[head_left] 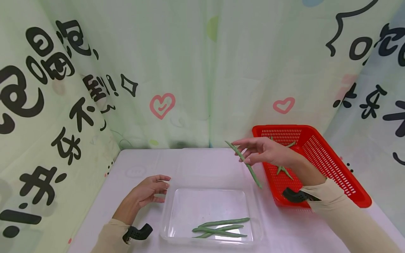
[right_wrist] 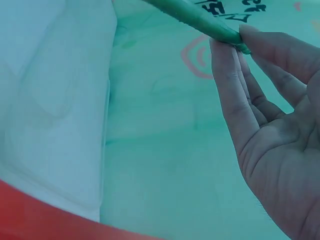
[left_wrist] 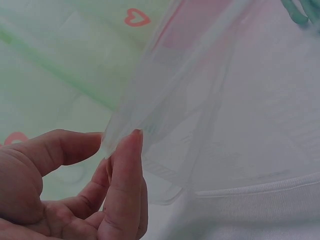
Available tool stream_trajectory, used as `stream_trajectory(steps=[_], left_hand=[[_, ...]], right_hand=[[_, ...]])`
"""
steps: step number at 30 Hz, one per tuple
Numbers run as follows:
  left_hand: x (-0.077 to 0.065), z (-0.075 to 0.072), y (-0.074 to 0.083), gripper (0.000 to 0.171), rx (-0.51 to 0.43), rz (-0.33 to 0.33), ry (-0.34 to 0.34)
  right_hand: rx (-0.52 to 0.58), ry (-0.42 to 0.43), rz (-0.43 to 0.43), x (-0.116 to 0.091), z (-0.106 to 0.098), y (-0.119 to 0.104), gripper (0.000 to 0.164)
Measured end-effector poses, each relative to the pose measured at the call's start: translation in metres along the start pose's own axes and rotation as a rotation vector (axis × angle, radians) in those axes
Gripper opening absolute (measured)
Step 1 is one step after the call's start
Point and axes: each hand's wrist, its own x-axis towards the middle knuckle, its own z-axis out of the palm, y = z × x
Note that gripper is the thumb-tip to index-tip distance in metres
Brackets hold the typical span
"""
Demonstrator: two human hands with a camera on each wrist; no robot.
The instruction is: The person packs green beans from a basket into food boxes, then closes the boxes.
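My right hand [head_left: 264,151] pinches a green bean [head_left: 253,174] between thumb and fingers, held tilted above the table between the clear container and the red basket. The right wrist view shows the bean [right_wrist: 200,20] gripped near one end. A clear plastic container [head_left: 169,211] stands in front of me, with several green beans [head_left: 221,230] lying in its near part. At its left far corner is my left hand [head_left: 150,191]; in the left wrist view the thumb and fingers [left_wrist: 125,175] pinch the container's thin rim.
A red perforated basket [head_left: 335,172] stands to the right, partly behind my right forearm, with more green beans [head_left: 286,172] inside. The pale table [head_left: 142,161] ends at a printed curtain [head_left: 190,70] behind and on both sides.
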Motion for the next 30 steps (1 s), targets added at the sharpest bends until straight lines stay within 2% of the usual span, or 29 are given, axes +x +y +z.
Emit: stream_trajectory(steps=[7,13,24,30], left_hand=[[0.0,-0.001,-0.002,0.045,0.004,0.003,0.002],[-0.001,-0.001,-0.003,0.045,-0.001,0.003,-0.002],[-0.001,-0.001,-0.002,0.046,-0.007,0.002,-0.007],[-0.002,-0.001,-0.002,0.047,-0.01,0.006,-0.014]], right_hand=[[0.002,-0.057,-0.033,0.007,0.019,-0.006,0.055],[-0.001,-0.12,-0.082,0.013,0.034,-0.009,0.049],[0.007,-0.269,-0.055,0.023,0.059,-0.013,0.047],[0.013,-0.341,-0.079,0.025,0.066,-0.012,0.045]])
